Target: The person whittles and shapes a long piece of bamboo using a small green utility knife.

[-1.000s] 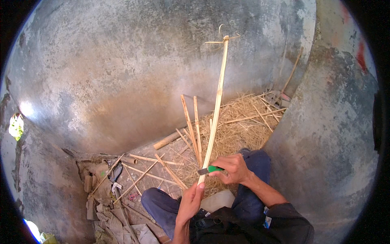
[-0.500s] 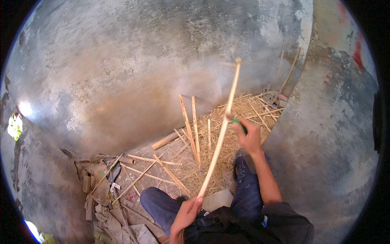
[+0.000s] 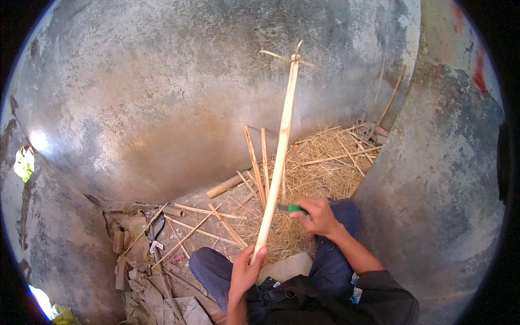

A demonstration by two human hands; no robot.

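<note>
Against the grey wall, the seated person is holding a long pale bamboo strip (image 3: 280, 146) upright, its lower end gripped in the left hand (image 3: 245, 273). The right hand (image 3: 320, 215) is clenching a green-handled knife (image 3: 292, 208) with its blade at the strip, seemingly mid-shaving. Judging from this, the coming stroke is calling for a steady left grip and a shallow blade angle. No containers are showing; shavings (image 3: 319, 162) and cut sticks (image 3: 254, 162) are lying loose on the floor.
</note>
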